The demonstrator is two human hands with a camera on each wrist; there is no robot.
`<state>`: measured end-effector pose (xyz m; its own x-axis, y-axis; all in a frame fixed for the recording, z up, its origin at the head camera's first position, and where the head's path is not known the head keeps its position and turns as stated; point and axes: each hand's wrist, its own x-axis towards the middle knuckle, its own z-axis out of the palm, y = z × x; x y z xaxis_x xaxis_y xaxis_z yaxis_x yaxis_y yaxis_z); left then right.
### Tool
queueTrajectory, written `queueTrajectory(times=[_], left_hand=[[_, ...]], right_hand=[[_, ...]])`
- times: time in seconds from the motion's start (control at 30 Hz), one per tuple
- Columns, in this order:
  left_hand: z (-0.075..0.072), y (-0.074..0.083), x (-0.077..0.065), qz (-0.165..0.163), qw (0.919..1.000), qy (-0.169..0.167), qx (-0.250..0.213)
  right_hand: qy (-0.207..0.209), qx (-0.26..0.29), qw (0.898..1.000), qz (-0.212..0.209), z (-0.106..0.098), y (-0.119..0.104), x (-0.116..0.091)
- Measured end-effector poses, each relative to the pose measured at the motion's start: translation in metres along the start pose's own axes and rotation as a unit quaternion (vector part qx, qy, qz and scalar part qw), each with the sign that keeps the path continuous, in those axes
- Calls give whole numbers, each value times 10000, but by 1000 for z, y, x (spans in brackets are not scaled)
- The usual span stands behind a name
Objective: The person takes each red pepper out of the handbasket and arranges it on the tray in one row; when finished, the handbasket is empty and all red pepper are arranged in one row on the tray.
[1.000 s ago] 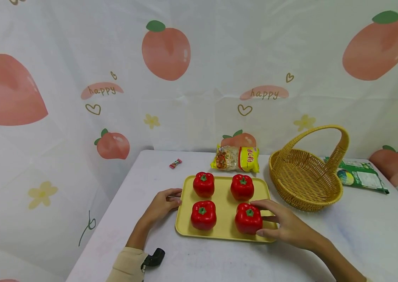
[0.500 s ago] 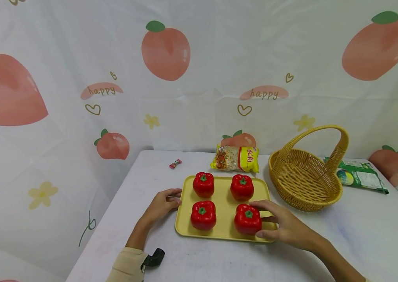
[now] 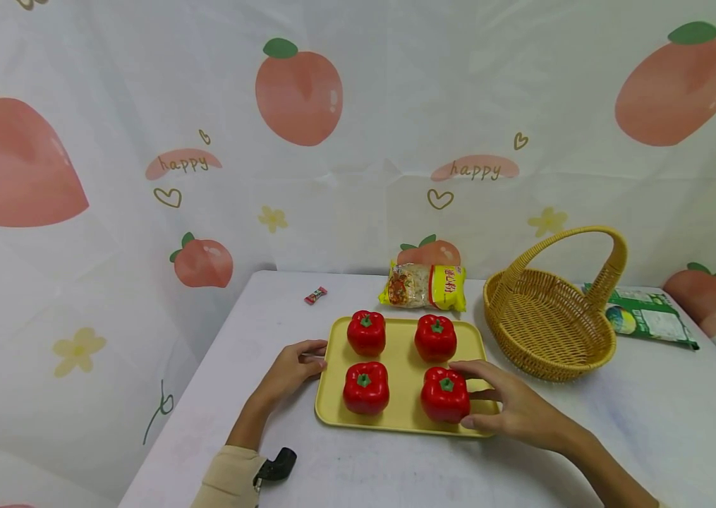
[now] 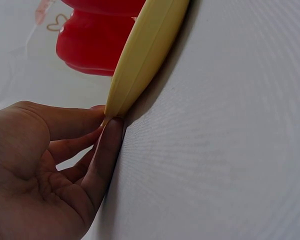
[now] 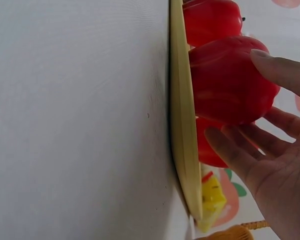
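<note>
Several red bell peppers with green stems, such as the front-left bell pepper (image 3: 366, 389), stand on a yellow tray (image 3: 403, 395). My left hand (image 3: 290, 370) is at the tray's left side; in the left wrist view its thumb and fingers pinch the tray's rim (image 4: 140, 55). My right hand (image 3: 516, 406) holds the front-right bell pepper (image 3: 444, 395) from its right side, index finger at the back and thumb at the front. In the right wrist view the thumb (image 5: 275, 67) lies against that pepper (image 5: 230, 82), which stands on the tray.
A yellow food packet (image 3: 424, 286) lies behind the tray. To the right stands a wicker basket (image 3: 551, 324) with a tall handle, beside a green packet (image 3: 652, 317). A small wrapped candy (image 3: 316, 295) lies at the back left of the white table (image 3: 345, 466).
The front-right bell pepper has shifted slightly left on the tray, with my right hand at its side. My left hand has stayed at the tray's rim.
</note>
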<state>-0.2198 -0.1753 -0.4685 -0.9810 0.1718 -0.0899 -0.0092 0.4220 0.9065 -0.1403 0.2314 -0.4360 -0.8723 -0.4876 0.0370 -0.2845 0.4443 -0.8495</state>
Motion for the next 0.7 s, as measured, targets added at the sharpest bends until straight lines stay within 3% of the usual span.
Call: queueTrajectory(times=[0.27,0.53,0.7], left_hand=[[0,2,0,93,9999,-59,-115],[1,-1,2,-5,10000,-8,-49],[0,0,2,-50,10000,63,8]], right_hand=[[157,-288,9994,-50,-7,0,-7],[773,-774,9938,-201,-27,8,-27],[1256,-1349,9827,-191,-49,10,-45]])
